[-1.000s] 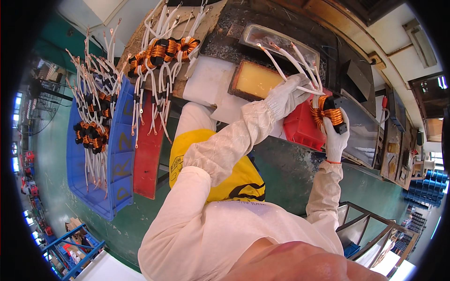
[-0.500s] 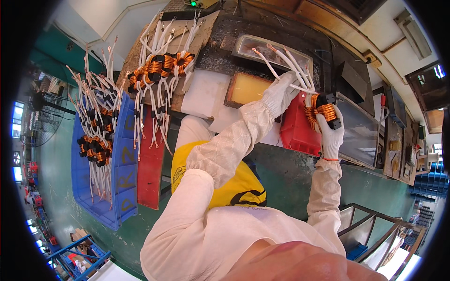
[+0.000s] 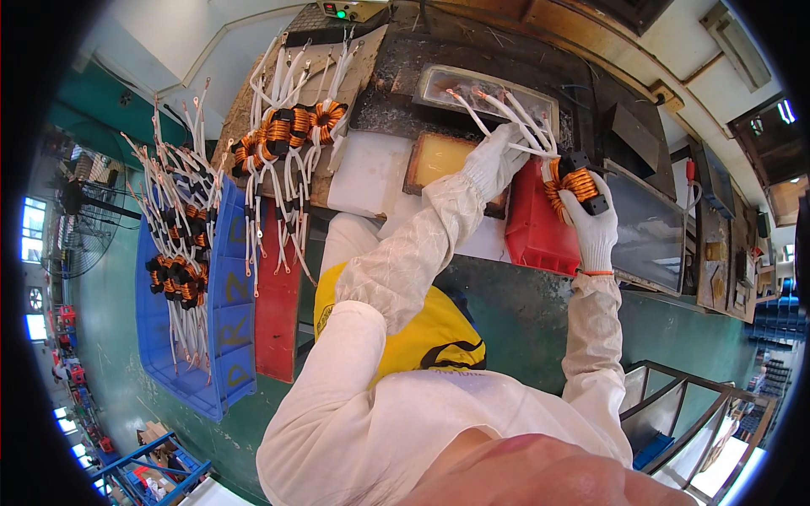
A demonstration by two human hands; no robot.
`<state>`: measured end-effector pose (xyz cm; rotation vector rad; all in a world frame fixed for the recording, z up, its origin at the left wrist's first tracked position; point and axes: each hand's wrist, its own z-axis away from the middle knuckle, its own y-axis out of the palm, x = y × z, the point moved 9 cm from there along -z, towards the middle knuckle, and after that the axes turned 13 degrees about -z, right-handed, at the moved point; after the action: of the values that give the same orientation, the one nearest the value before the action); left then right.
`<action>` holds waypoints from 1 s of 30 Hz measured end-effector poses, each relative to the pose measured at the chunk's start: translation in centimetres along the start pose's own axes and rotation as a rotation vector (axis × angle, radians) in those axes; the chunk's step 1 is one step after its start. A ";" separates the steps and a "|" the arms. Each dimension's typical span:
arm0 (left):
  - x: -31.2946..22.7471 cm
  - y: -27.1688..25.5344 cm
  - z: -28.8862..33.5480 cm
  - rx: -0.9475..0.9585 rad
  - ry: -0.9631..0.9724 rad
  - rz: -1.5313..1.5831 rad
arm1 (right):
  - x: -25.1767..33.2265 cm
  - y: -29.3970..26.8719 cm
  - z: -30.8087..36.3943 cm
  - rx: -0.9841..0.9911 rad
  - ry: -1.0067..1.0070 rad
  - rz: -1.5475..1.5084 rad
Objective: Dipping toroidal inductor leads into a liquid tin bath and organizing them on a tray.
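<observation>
My right hand (image 3: 593,223), in a white glove, is closed around a ring-shaped coil (image 3: 577,185) wound with copper-coloured wire and fitted with black blocks. From the coil, white sleeved leads (image 3: 525,125) with copper-coloured ends reach up and left over a long metal-rimmed tray (image 3: 550,108). My gloved left hand (image 3: 496,158) is closed on these leads near the coil; its fingertips are partly hidden. Just below the two hands stands a red bin (image 3: 540,228). Left of my left hand sits a shallow box with a yellow surface (image 3: 440,160).
Several similar coils (image 3: 291,126) lie in a row on a brown board at the left of the bench. A blue crate (image 3: 232,312) holds more coils, beside a red panel (image 3: 277,329). At right are a grey metal-framed sheet (image 3: 645,228) and a metal frame rack (image 3: 683,396).
Both hands have shifted slightly up and left, bringing the coil and its leads along. The lead ends sit a little lower over the tray. Both grips look the same.
</observation>
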<state>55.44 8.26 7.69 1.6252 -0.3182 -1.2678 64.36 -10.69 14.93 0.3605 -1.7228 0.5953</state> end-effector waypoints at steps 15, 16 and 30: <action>0.8 -1.4 -0.5 -0.046 -0.046 0.004 | -0.4 -0.1 -1.6 0.034 0.011 0.197; 0.7 -1.5 -0.6 -0.047 -0.044 0.005 | -0.3 0.1 -1.6 0.037 0.011 0.197; 0.5 -2.2 -1.4 -0.077 -0.094 -0.114 | 1.2 0.7 -2.1 0.050 0.039 0.316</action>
<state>56.05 9.67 5.47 1.5392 -0.2339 -1.4291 65.45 -8.85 16.27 0.1100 -1.7422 0.8692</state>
